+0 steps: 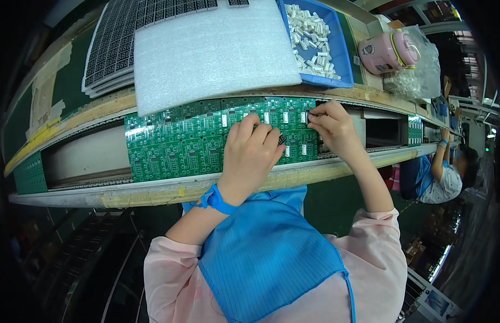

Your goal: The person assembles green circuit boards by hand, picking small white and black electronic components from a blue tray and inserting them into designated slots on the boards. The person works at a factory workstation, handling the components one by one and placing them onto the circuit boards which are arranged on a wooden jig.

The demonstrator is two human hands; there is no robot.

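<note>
Curling L hand (252, 153) over middle of wide, flat green circuit board (174, 156), fingers bent, w/ small black rectangular plastic digit display (281, 140) at fingertips; can't tell if gripped or just touched. Pinching w/ R hand (336, 129) at board's upper R corner, thumb & index close together; can't tell what's between. Note small white plastic connectors (286, 117) upright on board, mostly its R half.

Judging by looks: display prob. light, stiff, smooth, a bit slippery; best taken by its short sides, approx. mid-height, off the face & any pins underneath. Board likely thin & stiff, fragile if flexed; best held by edges.

Further out: see long pale near rail (153, 192) along board's near edge. Beyond far edge, find white rectangular foam sheet (212, 59), w/ sheets of black digit displays (112, 48) to its L, relative to board upper L. Above board's R end, find blue plastic tray (344, 64) of loose white connectors (309, 29); further R, pink rounded jug (379, 53). Far R of board, see co-worker (444, 177) seated.
</note>
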